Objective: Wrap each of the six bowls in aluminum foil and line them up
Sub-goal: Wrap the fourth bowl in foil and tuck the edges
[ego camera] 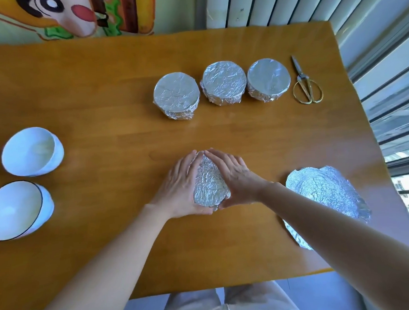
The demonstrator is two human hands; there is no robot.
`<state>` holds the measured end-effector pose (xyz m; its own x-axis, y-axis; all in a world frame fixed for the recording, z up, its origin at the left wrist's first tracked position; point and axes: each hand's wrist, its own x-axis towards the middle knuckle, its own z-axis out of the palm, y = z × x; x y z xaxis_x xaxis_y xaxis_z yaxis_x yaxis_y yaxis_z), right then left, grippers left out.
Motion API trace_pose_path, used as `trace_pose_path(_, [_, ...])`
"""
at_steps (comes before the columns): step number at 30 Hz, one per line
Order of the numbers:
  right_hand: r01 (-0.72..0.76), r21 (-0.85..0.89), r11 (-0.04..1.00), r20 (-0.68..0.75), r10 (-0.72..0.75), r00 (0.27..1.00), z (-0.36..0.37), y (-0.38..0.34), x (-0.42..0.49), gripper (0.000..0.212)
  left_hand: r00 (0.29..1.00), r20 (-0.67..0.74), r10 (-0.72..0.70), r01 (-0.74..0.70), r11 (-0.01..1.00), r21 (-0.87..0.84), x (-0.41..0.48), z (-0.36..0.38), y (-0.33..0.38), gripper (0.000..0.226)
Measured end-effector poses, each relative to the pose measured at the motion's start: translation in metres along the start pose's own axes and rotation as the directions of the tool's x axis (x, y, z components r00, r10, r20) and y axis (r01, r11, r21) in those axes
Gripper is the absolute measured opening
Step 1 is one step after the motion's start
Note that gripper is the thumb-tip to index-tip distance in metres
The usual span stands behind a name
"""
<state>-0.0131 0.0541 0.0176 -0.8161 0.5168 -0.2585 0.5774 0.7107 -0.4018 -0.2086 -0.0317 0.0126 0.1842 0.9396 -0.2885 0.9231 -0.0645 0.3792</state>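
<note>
Three foil-wrapped bowls stand in a row at the back of the table: one on the left [176,95], one in the middle [223,82] and one on the right [268,79]. At the table's middle, a fourth foil-covered bowl [208,182] sits between my hands. My left hand [180,186] cups its left side and my right hand [233,177] cups its right side, fingertips meeting at the far edge. Two bare white bowls lie at the left, one farther [31,151] and one nearer [15,209].
Loose sheets of aluminum foil [325,190] lie at the right, partly under my right forearm. Gold-handled scissors [305,84] lie right of the wrapped row. The wooden table [87,95] ends near a window at the right and a painted wall behind.
</note>
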Motion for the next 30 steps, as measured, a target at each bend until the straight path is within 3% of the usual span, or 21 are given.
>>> trace_pose_path(8, [0.025, 0.069, 0.997, -0.061, -0.021, 0.998, 0.006, 0.003, 0.005, 0.148, 0.997, -0.079, 0.008, -0.005, 0.999, 0.037, 0.003, 0.004, 0.000, 0.143])
trace_pose_path(11, [0.014, 0.055, 0.998, -0.025, -0.013, 1.000, 0.004, 0.003, 0.006, 0.154, 0.999, -0.035, -0.011, 0.012, 0.999, 0.043, 0.003, 0.003, 0.001, 0.150])
trace_pose_path(15, [-0.001, 0.024, 1.000, -0.002, 0.001, 1.000, -0.005, 0.006, 0.002, 0.164, 0.996, 0.043, -0.074, 0.077, 0.993, -0.094, -0.002, -0.005, -0.001, 0.157])
trace_pose_path(20, [-0.070, 0.160, 0.985, -0.124, 0.091, 0.988, -0.018, 0.009, -0.024, 0.154, 0.995, -0.091, -0.035, 0.001, 0.936, -0.351, -0.009, -0.017, -0.017, 0.140])
trace_pose_path(23, [-0.185, 0.360, 0.914, -0.196, 0.268, 0.943, -0.011, 0.002, -0.038, 0.143, 0.967, -0.056, -0.249, 0.156, 0.748, -0.645, -0.007, -0.019, -0.016, 0.113])
trace_pose_path(27, [-0.355, 0.601, 0.716, -0.004, 0.447, 0.894, 0.012, -0.008, -0.042, 0.147, 0.869, 0.210, -0.448, 0.400, 0.386, -0.832, 0.002, -0.018, -0.003, 0.078])
trace_pose_path(28, [-0.386, 0.701, 0.599, 0.068, 0.484, 0.873, 0.014, -0.008, -0.041, 0.147, 0.833, 0.278, -0.478, 0.435, 0.254, -0.864, 0.005, -0.015, -0.004, 0.071])
trace_pose_path(30, [-0.415, 0.877, 0.243, 0.233, 0.539, 0.809, 0.016, -0.006, -0.038, 0.146, 0.759, 0.400, -0.514, 0.475, 0.018, -0.880, 0.008, -0.004, -0.010, 0.064])
